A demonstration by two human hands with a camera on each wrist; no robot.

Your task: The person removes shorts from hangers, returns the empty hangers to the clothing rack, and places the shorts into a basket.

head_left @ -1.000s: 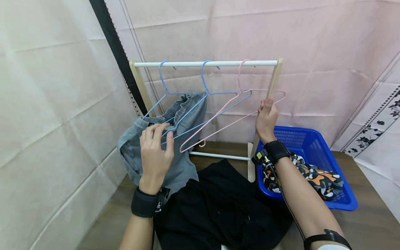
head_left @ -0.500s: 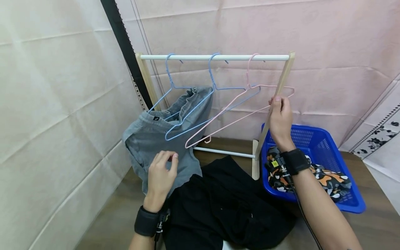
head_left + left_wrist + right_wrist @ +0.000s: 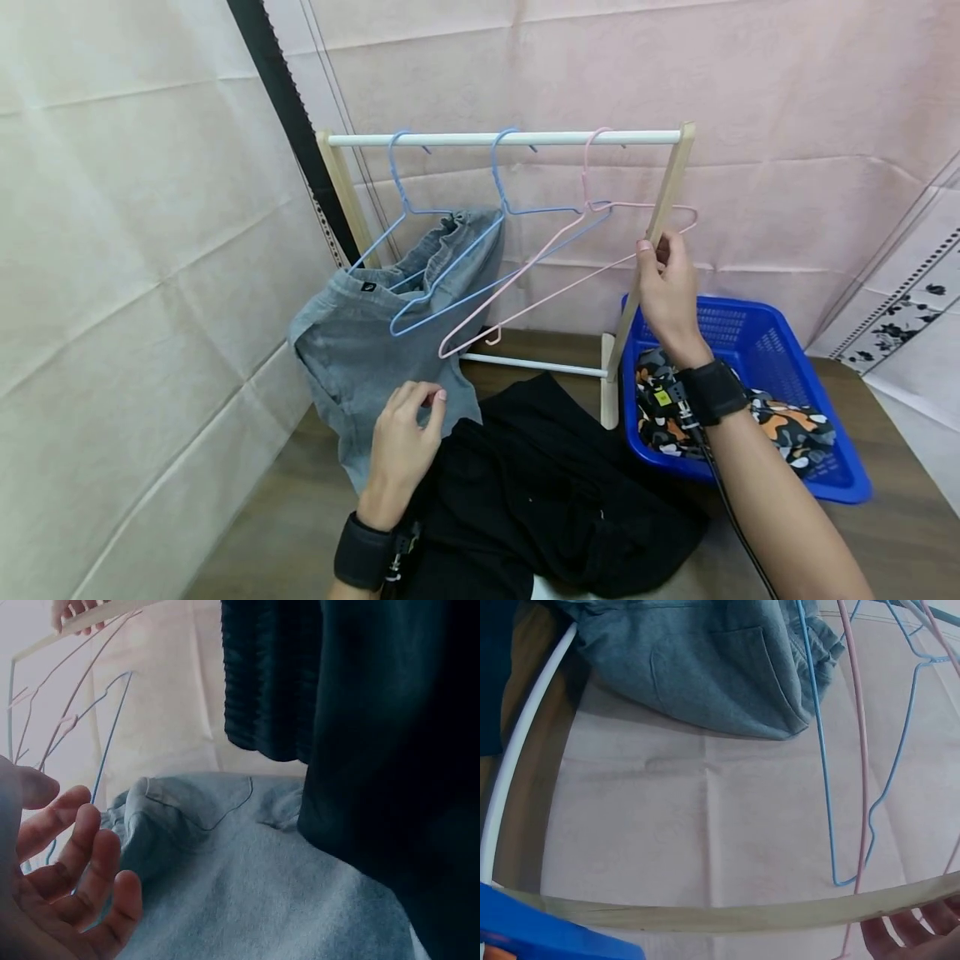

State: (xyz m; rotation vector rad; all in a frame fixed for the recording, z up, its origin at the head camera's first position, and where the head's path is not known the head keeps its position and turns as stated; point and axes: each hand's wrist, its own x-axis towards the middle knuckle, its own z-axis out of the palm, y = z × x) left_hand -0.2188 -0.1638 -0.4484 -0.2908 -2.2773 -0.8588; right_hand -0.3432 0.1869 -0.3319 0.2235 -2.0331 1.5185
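Note:
My left hand (image 3: 405, 437) is in front of the grey-blue shorts (image 3: 360, 333), above the black garment (image 3: 540, 492), its fingers loosely bent and holding nothing. The shorts hang by the waistband from the left blue hanger (image 3: 405, 196) on a small clothes rack (image 3: 450, 139). At the rack's right wooden post, my right hand (image 3: 670, 287) grips the post, thumb on the near side. In the right wrist view its fingers (image 3: 907, 930) curl at the edge of the post (image 3: 705, 916). Beside it hang a second blue hanger (image 3: 498, 179) and a pink hanger (image 3: 585, 171).
A blue basket (image 3: 757, 312) with a camouflage-patterned cloth (image 3: 798, 433) in it stands right of the rack. The rack's lower white bar (image 3: 532, 364) runs behind the black garment. Pale cloth walls (image 3: 150, 250) close in the left and back of the wooden table (image 3: 255, 508).
My left hand has come away from the shorts' waistband and moved down toward the black garment. My right hand stays at the post, its thumb and fingers slightly shifted.

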